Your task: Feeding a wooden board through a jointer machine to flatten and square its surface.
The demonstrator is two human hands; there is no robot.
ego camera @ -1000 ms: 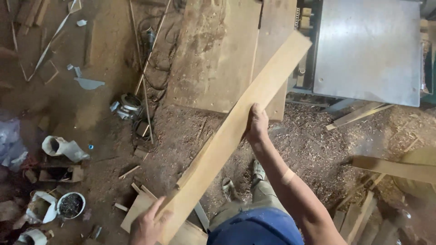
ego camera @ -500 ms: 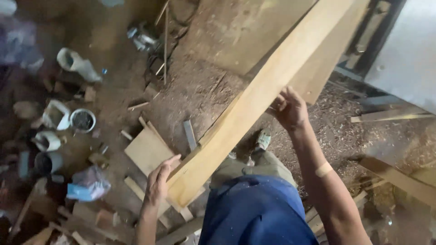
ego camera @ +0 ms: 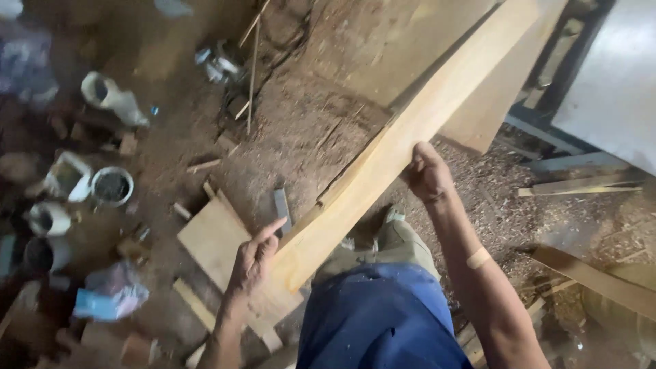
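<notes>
A long pale wooden plank runs slantwise from near my waist up to the top right. My left hand presses against its near end from the left, fingers partly spread. My right hand grips the plank's right edge about midway, with a bandage on that forearm. The plank is held off the sawdust-covered floor, above my blue shorts and my shoe.
A flat square board and offcuts lie on the floor below the plank. White tins and pots and a plastic bag crowd the left. A grey machine table stands at the right, with loose planks below it.
The view has dropped and closed in. The plank's near end has come closer to my body, and my left hand has shifted from under the end to its left side.
</notes>
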